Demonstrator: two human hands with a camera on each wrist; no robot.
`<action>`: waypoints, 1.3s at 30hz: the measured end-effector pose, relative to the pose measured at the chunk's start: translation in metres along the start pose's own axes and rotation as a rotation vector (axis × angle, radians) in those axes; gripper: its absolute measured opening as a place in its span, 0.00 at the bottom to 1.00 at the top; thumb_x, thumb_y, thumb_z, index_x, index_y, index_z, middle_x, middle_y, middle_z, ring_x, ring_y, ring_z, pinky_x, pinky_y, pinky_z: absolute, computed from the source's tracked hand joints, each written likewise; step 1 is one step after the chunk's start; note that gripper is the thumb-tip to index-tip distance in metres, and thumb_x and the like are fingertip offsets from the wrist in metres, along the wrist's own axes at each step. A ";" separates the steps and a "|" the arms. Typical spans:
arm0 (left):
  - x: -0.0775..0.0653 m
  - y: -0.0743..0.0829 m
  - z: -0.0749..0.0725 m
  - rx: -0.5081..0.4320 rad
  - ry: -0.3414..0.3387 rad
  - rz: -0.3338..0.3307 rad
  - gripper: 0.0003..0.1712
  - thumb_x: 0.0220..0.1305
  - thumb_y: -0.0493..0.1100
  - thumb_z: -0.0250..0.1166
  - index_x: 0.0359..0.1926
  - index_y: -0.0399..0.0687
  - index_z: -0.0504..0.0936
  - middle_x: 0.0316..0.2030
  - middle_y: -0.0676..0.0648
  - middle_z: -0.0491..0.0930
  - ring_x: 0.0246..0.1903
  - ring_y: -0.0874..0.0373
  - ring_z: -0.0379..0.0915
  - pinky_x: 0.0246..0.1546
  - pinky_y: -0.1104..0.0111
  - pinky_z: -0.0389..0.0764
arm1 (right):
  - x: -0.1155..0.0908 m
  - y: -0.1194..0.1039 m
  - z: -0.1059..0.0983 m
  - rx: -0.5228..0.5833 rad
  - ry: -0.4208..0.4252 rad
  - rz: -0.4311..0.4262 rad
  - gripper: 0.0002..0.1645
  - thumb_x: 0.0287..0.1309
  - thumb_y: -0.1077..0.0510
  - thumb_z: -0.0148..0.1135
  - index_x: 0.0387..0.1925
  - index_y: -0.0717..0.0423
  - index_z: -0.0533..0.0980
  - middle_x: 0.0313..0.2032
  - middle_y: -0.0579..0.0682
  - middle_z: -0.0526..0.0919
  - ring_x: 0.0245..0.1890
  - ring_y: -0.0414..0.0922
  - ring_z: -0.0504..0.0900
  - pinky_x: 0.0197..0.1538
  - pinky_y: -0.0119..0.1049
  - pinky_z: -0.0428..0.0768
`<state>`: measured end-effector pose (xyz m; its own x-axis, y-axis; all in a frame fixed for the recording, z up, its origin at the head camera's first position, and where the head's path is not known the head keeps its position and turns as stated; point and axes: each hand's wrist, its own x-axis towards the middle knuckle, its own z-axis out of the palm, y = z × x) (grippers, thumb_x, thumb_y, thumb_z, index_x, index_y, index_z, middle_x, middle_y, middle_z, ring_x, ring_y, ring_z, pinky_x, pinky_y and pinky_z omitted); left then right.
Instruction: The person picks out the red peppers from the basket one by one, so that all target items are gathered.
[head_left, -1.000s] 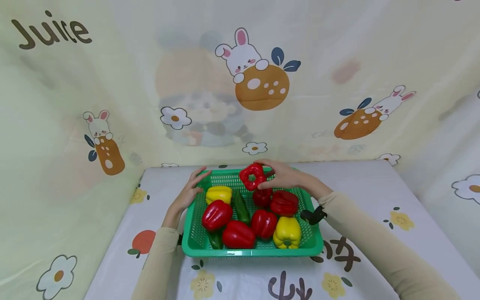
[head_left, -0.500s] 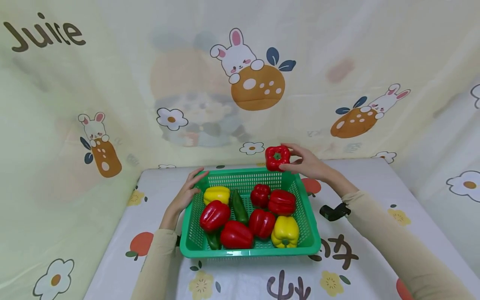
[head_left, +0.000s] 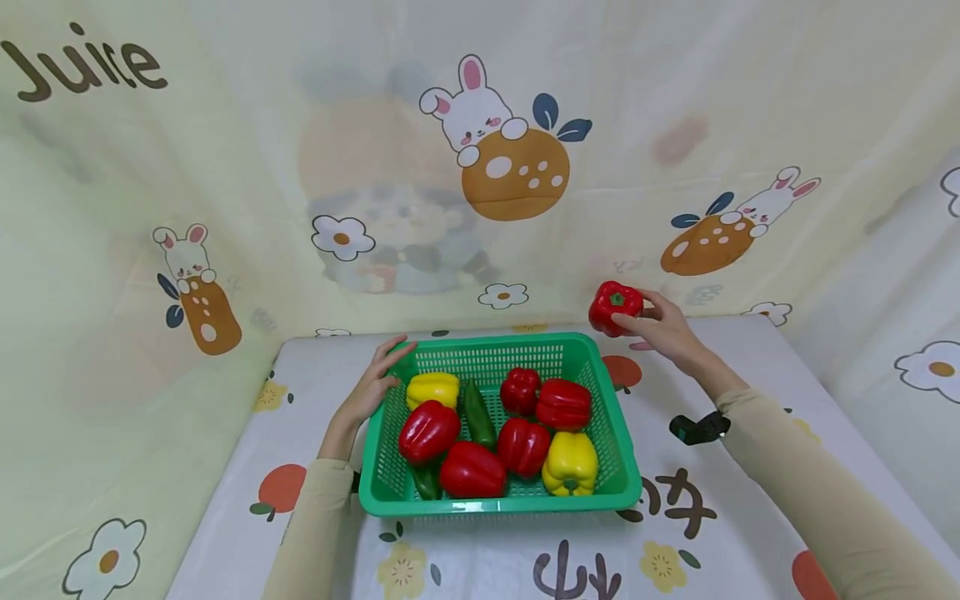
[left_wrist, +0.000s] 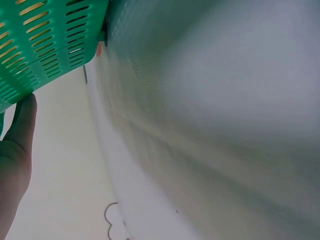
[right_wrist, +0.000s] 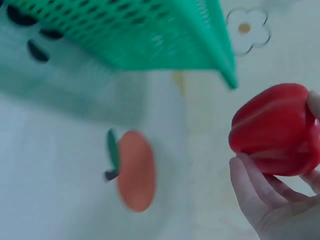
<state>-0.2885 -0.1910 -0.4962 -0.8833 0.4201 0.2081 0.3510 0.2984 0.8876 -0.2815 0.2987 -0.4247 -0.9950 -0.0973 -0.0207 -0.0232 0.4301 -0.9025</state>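
Observation:
A glossy red bell pepper (head_left: pixel 615 308) with a green stem end is held up by my right hand (head_left: pixel 670 330), beyond the far right corner of the green basket (head_left: pixel 495 506). In the right wrist view, fingers and thumb grip the pepper (right_wrist: pixel 275 130) from its sides. My left hand (head_left: pixel 369 390) touches the basket at its far left corner, fingers fairly straight at the rim. Inside the basket lie several more red bell peppers (head_left: pixel 473 470), two yellow bell peppers (head_left: pixel 572 463) and long green peppers (head_left: pixel 478 414), one partly hidden under a red one.
The basket stands on a table with a white printed cloth (head_left: pixel 712 567). A patterned curtain (head_left: pixel 420 125) hangs behind the table and along both sides. A dark wrist camera (head_left: pixel 699 428) sits on the right wrist.
My right hand has carried the red bell pepper up out of the basket and rightward past its far right corner, turning its stem end into view. My left hand stays at the rim.

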 end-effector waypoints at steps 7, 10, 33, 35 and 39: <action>0.000 0.005 0.000 -0.005 0.001 -0.011 0.37 0.59 0.21 0.47 0.72 0.35 0.63 0.75 0.38 0.46 0.73 0.39 0.37 0.67 0.37 0.43 | -0.003 0.038 -0.003 0.004 0.069 0.141 0.54 0.64 0.39 0.60 0.76 0.61 0.46 0.64 0.71 0.63 0.56 0.67 0.73 0.47 0.51 0.82; -0.002 0.015 0.001 -0.026 -0.012 -0.006 0.36 0.58 0.20 0.46 0.71 0.30 0.62 0.75 0.34 0.45 0.73 0.36 0.36 0.66 0.36 0.42 | -0.005 0.050 -0.002 0.020 0.100 0.181 0.56 0.63 0.37 0.60 0.76 0.63 0.45 0.63 0.71 0.62 0.56 0.68 0.73 0.48 0.55 0.80; -0.006 0.035 -0.003 -0.054 -0.042 -0.032 0.36 0.59 0.20 0.46 0.71 0.28 0.61 0.74 0.31 0.43 0.73 0.35 0.34 0.67 0.36 0.41 | -0.011 0.075 -0.001 0.030 0.156 0.319 0.60 0.64 0.33 0.54 0.74 0.71 0.40 0.69 0.74 0.54 0.61 0.68 0.67 0.47 0.53 0.80; -0.006 0.035 -0.003 -0.053 -0.043 -0.034 0.36 0.59 0.20 0.46 0.71 0.28 0.61 0.74 0.31 0.43 0.73 0.35 0.34 0.67 0.36 0.41 | -0.011 0.075 -0.002 0.025 0.155 0.325 0.61 0.63 0.32 0.54 0.74 0.70 0.40 0.69 0.74 0.54 0.61 0.68 0.68 0.48 0.53 0.80; -0.005 0.036 -0.003 -0.052 -0.043 -0.037 0.36 0.59 0.20 0.46 0.71 0.28 0.61 0.74 0.31 0.43 0.73 0.35 0.34 0.67 0.36 0.41 | -0.012 0.074 -0.007 0.000 0.153 0.319 0.62 0.63 0.31 0.54 0.74 0.70 0.39 0.68 0.75 0.54 0.61 0.69 0.68 0.48 0.54 0.80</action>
<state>-0.2719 -0.1849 -0.4642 -0.8806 0.4467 0.1581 0.3012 0.2699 0.9146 -0.2716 0.3379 -0.4886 -0.9552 0.1775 -0.2368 0.2910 0.4167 -0.8612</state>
